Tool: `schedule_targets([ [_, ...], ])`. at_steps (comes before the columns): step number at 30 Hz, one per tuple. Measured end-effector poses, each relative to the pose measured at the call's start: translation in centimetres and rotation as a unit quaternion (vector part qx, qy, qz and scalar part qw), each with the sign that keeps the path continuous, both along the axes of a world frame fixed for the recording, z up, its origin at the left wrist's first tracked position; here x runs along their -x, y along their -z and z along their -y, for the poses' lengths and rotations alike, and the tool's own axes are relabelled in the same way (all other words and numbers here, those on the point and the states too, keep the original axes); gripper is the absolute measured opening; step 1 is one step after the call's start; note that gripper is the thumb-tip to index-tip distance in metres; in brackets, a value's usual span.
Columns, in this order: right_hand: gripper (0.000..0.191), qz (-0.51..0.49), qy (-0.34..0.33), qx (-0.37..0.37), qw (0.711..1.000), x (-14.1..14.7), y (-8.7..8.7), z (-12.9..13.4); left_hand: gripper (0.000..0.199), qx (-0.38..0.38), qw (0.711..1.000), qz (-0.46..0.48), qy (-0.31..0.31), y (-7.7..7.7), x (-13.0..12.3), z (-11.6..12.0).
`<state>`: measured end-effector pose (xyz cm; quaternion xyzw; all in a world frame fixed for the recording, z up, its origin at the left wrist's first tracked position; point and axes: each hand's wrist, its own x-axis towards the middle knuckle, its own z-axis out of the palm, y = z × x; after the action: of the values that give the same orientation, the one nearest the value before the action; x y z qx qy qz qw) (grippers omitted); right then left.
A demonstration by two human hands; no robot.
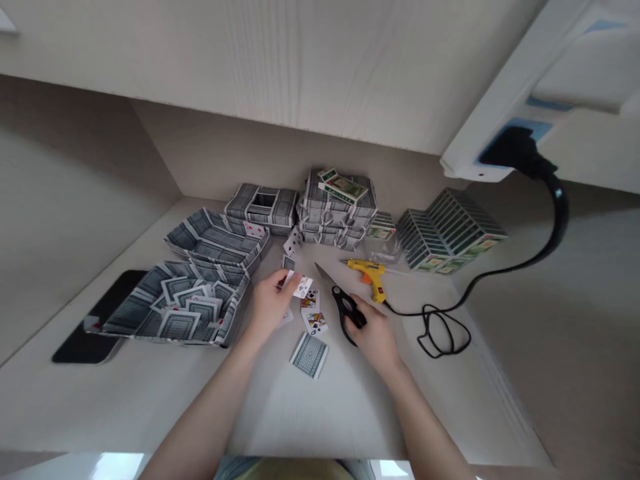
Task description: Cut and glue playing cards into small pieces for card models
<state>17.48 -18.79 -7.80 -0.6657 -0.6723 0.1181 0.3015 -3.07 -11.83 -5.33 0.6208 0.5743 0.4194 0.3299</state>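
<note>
Between the thumb and fingers of my left hand (273, 300) is a small piece of playing card (302, 285), face up. My right hand (373, 330) is closed round the handles of black scissors (346, 310), whose blades point up and left toward the card piece. Two face cards (315, 323) lie on the table between my hands. Nearer to me a patterned card (309, 355) lies back up. A yellow glue gun (369, 273) rests just beyond my right hand.
At left, a card-covered box (175, 303) holds loose cards, beside a black phone (87, 343). Further back stand an open box (217, 237), a box with a window (263, 205) and stacked boxes (337, 207). Card packs (450, 230) and a looped cord (445, 333) are at right.
</note>
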Motion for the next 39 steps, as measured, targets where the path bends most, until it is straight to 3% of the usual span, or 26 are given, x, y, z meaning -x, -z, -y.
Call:
schedule_targets([
  [8, 0.035, 0.066, -0.028, -0.045, 0.996, 0.0, 0.8, -0.3, 0.024, 0.01, 0.999, 0.038, 0.029, 0.7, -0.4, -0.2],
  [14, 0.026, -0.021, -0.042, -0.076, 0.996, 0.4, -0.4, -0.1, 0.024, 0.1, 0.984, 0.129, 0.069, 0.0, -1.4, 0.5],
  [16, 0.032, -0.063, -0.061, -0.084, 0.993, 0.7, -1.1, 0.1, 0.025, 0.125, 0.976, 0.157, 0.089, 0.0, -1.9, 1.0],
  [20, 0.066, -0.06, -0.119, -0.076, 0.988, 1.6, -1.5, 0.5, 0.029, 0.163, 0.955, 0.179, 0.17, 0.4, -3.0, 2.1],
  [23, 0.066, -0.039, -0.126, -0.067, 0.989, 1.9, -1.0, 0.6, 0.032, 0.162, 0.95, 0.168, 0.207, 0.8, -3.4, 2.4],
  [33, 0.058, -0.062, -0.101, -0.041, 0.992, 1.7, 0.0, 0.6, 0.037, 0.158, 0.951, 0.167, 0.209, 0.7, -2.9, 2.0],
  [39, 0.049, -0.111, -0.1, -0.042, 0.988, 1.9, -0.4, 0.6, 0.034, 0.099, 0.966, 0.144, 0.192, 0.5, -2.8, 2.0],
])
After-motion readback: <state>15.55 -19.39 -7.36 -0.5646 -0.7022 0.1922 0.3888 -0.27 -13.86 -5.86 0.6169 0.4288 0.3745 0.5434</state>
